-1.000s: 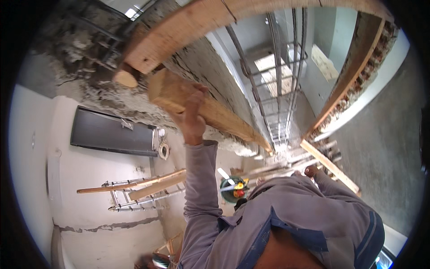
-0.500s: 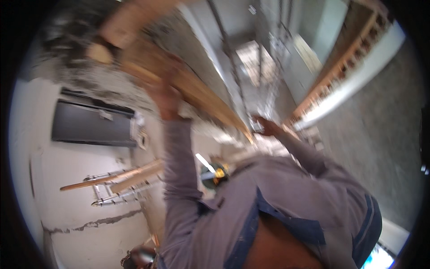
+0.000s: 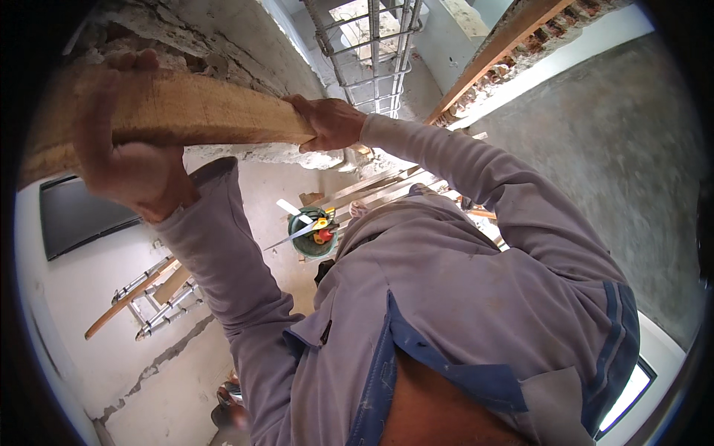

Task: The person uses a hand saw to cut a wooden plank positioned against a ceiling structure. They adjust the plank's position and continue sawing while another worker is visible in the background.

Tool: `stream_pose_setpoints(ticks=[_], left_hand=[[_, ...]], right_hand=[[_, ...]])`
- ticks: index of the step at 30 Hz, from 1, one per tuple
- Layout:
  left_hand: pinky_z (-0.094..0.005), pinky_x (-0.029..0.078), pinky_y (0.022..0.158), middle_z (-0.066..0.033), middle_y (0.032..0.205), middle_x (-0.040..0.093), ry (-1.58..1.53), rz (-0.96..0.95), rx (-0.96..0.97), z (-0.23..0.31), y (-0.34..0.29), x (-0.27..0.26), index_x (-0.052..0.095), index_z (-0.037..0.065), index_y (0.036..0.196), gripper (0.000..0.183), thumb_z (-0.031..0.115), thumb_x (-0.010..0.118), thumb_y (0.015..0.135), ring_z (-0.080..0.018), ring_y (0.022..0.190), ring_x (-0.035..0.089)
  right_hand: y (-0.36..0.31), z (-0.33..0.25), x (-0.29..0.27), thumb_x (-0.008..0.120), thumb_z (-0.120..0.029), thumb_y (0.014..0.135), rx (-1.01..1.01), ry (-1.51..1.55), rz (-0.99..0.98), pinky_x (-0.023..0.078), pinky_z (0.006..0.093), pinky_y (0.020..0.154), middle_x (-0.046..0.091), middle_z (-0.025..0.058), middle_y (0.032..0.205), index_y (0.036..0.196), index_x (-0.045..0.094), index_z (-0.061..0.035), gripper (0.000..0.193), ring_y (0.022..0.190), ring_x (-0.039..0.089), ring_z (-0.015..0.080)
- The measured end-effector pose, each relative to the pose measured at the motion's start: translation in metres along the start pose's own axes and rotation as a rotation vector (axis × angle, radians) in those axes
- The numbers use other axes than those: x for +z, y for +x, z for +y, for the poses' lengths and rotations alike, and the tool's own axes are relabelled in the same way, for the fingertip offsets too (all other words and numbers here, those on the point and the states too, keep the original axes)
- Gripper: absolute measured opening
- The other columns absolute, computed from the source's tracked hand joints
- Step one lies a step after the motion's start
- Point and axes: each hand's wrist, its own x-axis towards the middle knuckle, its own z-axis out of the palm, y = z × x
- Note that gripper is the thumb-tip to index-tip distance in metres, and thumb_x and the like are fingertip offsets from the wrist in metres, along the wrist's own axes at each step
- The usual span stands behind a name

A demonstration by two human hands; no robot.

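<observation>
Overhead, both hands (image 3: 130, 167) (image 3: 331, 123) gripping plank (image 3: 193, 111)

Surface: pale concrete floor (image 3: 89, 297), cracked near the lower left.
Bucket: green bucket (image 3: 312, 241) standing on it, tools inside.
Ladder: metal ladder (image 3: 160, 301) lying flat, wooden board across it.
Timber: loose planks (image 3: 379, 186) lying beyond bucket.

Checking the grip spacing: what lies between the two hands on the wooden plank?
In the head view, only bare wood of the long pale wooden plank runs between the left hand and the right hand; nothing else sits on it.
</observation>
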Motion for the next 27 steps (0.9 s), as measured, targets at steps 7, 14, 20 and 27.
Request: stream_pose_setpoints(ticks=[7,14,20,27], left_hand=[[-0.0402,0.059,0.071,-0.0251,0.090,0.064,-0.094,0.000,0.115,-0.017,-0.030,-0.005,0.062,-0.008,0.086,0.024,0.007,0.046,0.076,-0.0341,0.078,0.067],[-0.0387,0.057,0.075,-0.0178,0.088,0.064,0.277,0.064,0.257,-0.025,-0.029,-0.013,0.056,-0.005,0.100,0.030,0.012,0.052,0.075,-0.0278,0.080,0.066],[-0.0317,0.058,0.073,-0.0141,0.079,0.068,0.371,0.009,0.332,-0.026,-0.028,-0.002,0.065,-0.003,0.083,0.023,0.009,0.047,0.090,-0.0220,0.075,0.070],[-0.0321,0.057,0.068,-0.0162,0.077,0.068,0.297,0.067,0.127,0.001,-0.010,0.014,0.064,-0.002,0.078,0.014,0.005,0.051,0.079,-0.0225,0.071,0.069]], right_hand=[[-0.006,0.013,0.021,0.077,-0.024,0.069,-0.077,-0.037,0.121,0.047,0.0498,0.078,0.062,0.0246,0.094,0.130,0.031,-0.0045,0.079,0.090,0.062,0.0433],[0.003,0.009,0.018,0.077,-0.022,0.067,-0.030,-0.007,-0.009,0.047,0.0488,0.080,0.061,0.0247,0.095,0.119,0.035,-0.0037,0.069,0.093,0.061,0.0427],[-0.004,0.012,0.009,0.074,-0.021,0.069,-0.003,-0.057,-0.034,0.049,0.0474,0.078,0.062,0.0233,0.090,0.117,0.035,-0.0035,0.065,0.088,0.063,0.0421],[0.003,0.008,-0.001,0.075,-0.020,0.069,-0.060,-0.040,-0.111,0.049,0.0472,0.081,0.062,0.0230,0.092,0.119,0.033,-0.0040,0.068,0.091,0.063,0.0418]])
